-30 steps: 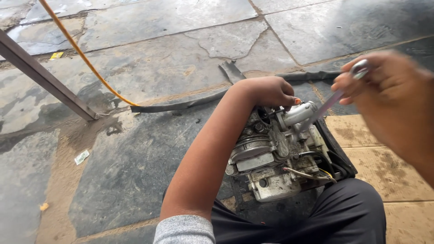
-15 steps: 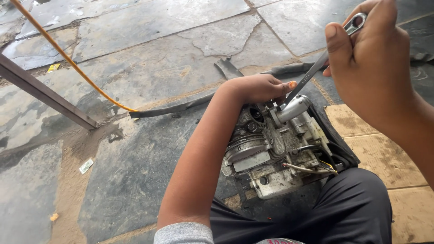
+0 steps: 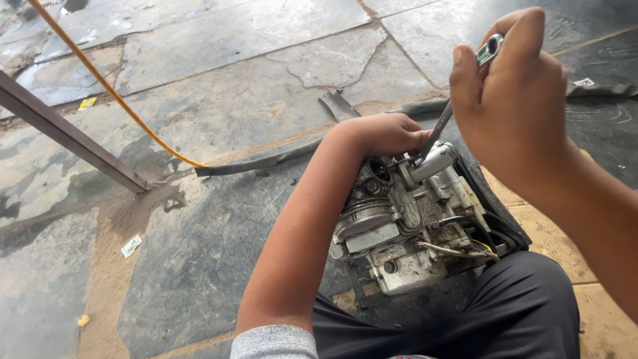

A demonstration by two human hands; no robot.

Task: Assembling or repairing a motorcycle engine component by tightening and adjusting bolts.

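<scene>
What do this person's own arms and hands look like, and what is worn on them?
Both hands are bare: no gloves, rings or watch show. The left hand ends a bare forearm, with a light grey sleeve near the shoulder. The right hand and its forearm show no sleeve in frame.

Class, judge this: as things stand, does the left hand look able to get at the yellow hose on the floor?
Probably not without letting go: the left hand rests on the engine, while the yellow hose lies apart across bare floor. Nothing blocks the way.
</scene>
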